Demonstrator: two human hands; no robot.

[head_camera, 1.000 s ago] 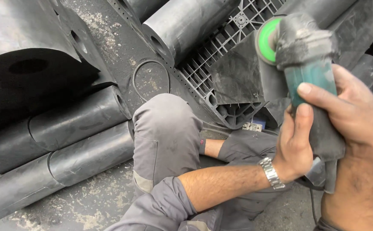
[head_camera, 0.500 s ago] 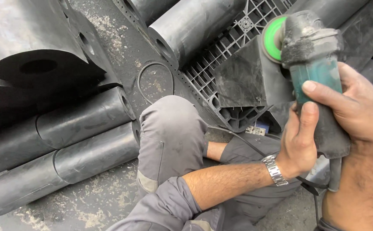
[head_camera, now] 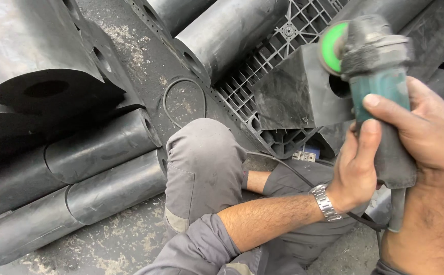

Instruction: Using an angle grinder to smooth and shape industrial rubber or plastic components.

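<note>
Green-bodied angle grinder (head_camera: 380,86) sits gripped between both hands, left (head_camera: 357,173) and right (head_camera: 426,132).

The right hand (head_camera: 426,137) and left hand (head_camera: 357,173) cover most of the angle grinder's (head_camera: 380,86) teal body; its green disc (head_camera: 332,47) shows only edge-on. The right forearm runs off at five o'clock. The power cord (head_camera: 293,170) vanishes behind the left wrist. At nine o'clock the black rubber cylinders (head_camera: 105,188) are cut by the edge.
</note>
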